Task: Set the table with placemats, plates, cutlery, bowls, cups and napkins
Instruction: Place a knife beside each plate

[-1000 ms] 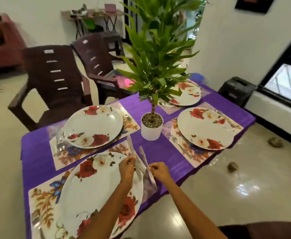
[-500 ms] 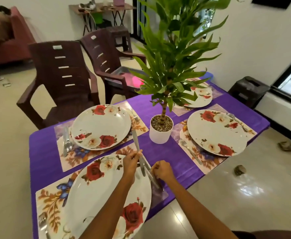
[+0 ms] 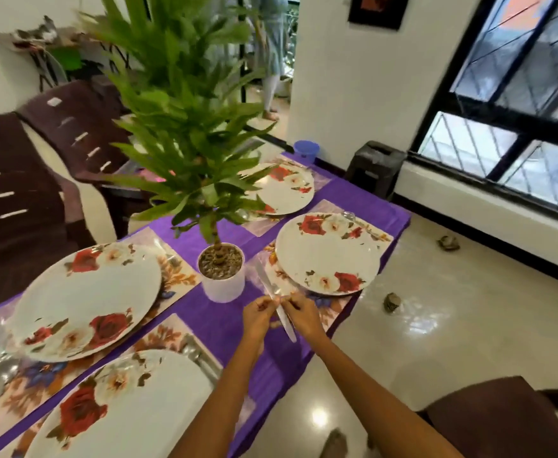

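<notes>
Both hands meet just in front of the white plant pot (image 3: 223,282), on the near side of it and a little to its right, above the purple tablecloth (image 3: 211,325). Between them is a knife (image 3: 276,304), pale and blurred, and each hand seems to pinch it about its middle: the left hand (image 3: 257,314) from the left side, the right hand (image 3: 300,314) from the right, fingers curled in toward the metal. How many pieces of cutlery they hold I cannot tell; it may be more than one. The knife's long axis runs from the pot's right flank, where its far end points away and slightly left, down toward the table's near edge, where the other end sticks out below the knuckles. So it lies nearly in line with the forearms, tilted off the cloth rather than flat on it. The plate (image 3: 327,252) to the right of the pot, on its placemat (image 3: 337,304), is the closest setting, and the right hand is the nearer to it. Judging by that, the knife needs only a short carry rightward and a lowering to lie beside that plate.
</notes>
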Tool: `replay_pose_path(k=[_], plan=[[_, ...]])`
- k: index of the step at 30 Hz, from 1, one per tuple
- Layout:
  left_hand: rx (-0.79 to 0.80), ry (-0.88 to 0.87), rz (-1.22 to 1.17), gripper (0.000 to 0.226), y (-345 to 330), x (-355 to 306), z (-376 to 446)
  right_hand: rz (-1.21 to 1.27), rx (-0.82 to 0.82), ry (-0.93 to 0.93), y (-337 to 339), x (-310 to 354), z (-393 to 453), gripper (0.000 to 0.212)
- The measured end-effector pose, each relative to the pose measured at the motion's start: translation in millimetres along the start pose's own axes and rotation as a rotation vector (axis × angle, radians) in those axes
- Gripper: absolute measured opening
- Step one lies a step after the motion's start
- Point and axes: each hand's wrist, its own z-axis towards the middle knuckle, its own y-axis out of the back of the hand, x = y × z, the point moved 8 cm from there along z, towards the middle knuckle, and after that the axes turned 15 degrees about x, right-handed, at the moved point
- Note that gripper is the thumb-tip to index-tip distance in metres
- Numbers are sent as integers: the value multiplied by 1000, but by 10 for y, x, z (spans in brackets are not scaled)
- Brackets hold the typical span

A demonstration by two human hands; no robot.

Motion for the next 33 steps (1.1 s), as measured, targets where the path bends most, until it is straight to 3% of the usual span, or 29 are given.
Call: replay_pose_path(k=[8, 13, 16, 20, 22, 28, 30, 33], plan=[[-27, 17, 105, 7, -1209, -5, 883, 162, -3, 33, 1490, -267, 193, 18], [31, 108, 75, 13, -2007, 8, 1545, 110, 113, -6, 2466, -459, 641, 18], [9, 59, 55, 12, -2376, -175, 1984, 20, 163, -8, 2936, -523, 1004, 18], [-78, 54, 15, 17, -2572, -219, 2551, -33, 59, -17, 3421, -559, 1399, 15], [-100, -9, 193, 22, -2654, -306, 2893, -59, 11, -59, 3661, -679, 1645, 14], [-232, -146, 1078, 36, -2626, -669, 3445, -197, -8, -207, 3999, -968, 2163, 15], [-183, -98, 1276, 43, -2665, -688, 3621, -236, 1, -236, 4012, -1001, 2279, 15], [-8, 165, 1569, 60, -2661, -475, 3886, -272, 25, -242, 3992, -982, 2451, 15]])
